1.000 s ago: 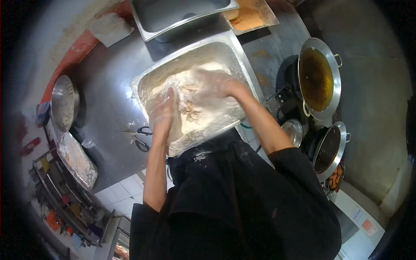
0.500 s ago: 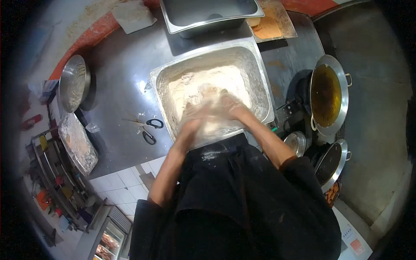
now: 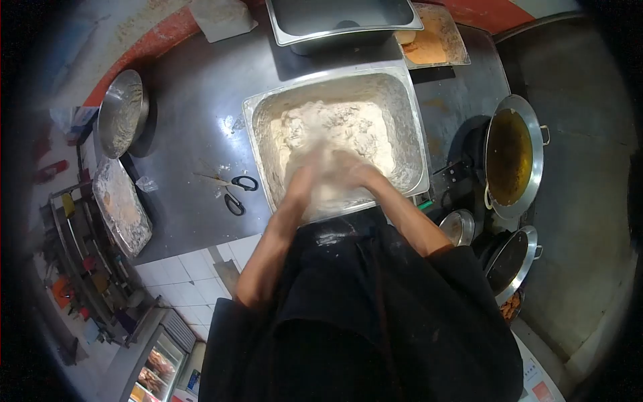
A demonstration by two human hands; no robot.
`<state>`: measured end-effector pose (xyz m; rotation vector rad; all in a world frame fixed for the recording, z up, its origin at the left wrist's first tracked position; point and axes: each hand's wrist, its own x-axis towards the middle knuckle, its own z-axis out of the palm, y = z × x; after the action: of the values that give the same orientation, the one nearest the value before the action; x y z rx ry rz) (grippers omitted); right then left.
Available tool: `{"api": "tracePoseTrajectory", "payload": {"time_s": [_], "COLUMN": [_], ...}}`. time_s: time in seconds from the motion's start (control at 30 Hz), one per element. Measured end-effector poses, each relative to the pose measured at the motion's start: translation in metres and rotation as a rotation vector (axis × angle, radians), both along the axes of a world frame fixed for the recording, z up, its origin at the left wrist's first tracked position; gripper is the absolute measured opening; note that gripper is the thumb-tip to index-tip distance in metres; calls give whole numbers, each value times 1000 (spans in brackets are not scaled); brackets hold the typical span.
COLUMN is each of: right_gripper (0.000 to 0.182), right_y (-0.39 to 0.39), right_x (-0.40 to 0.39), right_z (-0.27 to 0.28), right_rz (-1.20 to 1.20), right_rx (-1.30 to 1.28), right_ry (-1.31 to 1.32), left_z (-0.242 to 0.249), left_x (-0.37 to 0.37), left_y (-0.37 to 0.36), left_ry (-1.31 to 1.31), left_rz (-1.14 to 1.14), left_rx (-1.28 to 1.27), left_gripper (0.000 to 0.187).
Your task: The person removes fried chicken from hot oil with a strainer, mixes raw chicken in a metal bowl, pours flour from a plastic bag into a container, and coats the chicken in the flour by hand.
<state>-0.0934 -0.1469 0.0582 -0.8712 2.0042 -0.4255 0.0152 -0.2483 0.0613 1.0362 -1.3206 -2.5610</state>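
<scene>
A deep rectangular metal pan (image 3: 414, 120) stands on the steel counter right in front of me. White flour (image 3: 365, 130) covers its bottom, with lumpy pieces coated in it towards the far side. Both my hands are down in the near half of the pan, close together and dusted with flour. Motion smears the fingers of my left hand (image 3: 309, 164) and of my right hand (image 3: 349, 167), so what they may be holding is hidden.
Scissors (image 3: 234, 191) and a metal bowl (image 3: 124, 114) lie left, above a floury tray (image 3: 122, 208). Behind is another deep pan (image 3: 345, 33), beside a tray of orange powder (image 3: 432, 40). Right stand a wok of oil (image 3: 510, 157) and a second wok (image 3: 512, 261).
My hands have stayed low in the pan, drawn slightly closer together. More lumpy floured pieces show at the far side. The whole view has shifted a little.
</scene>
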Motion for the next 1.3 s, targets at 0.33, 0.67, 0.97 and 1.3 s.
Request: {"api": "tracePoseTrajectory", "payload": {"time_s": [0.33,0.67,0.97,1.3], "right_gripper": [86,61,74,35], "right_y": [-27,31,16,8], "right_x": [-41,-46,-64,-57], "right_z": [1,68,81,71], "right_rz": [26,-196,139,208], "right_rx": [26,5,25,34], "right_ry": [352,-83,326,97], "left_z": [-23,75,35,60], "left_x": [-29,-5,-1,-6], "left_y": [-27,-35,-44,-38], "left_ry": [-340,-373,-278,-373], "left_rz": [-110,-355,-344,-491], "left_rx": [-725,-626,-1328,-842], "left_gripper": [71,58,66,70]}}
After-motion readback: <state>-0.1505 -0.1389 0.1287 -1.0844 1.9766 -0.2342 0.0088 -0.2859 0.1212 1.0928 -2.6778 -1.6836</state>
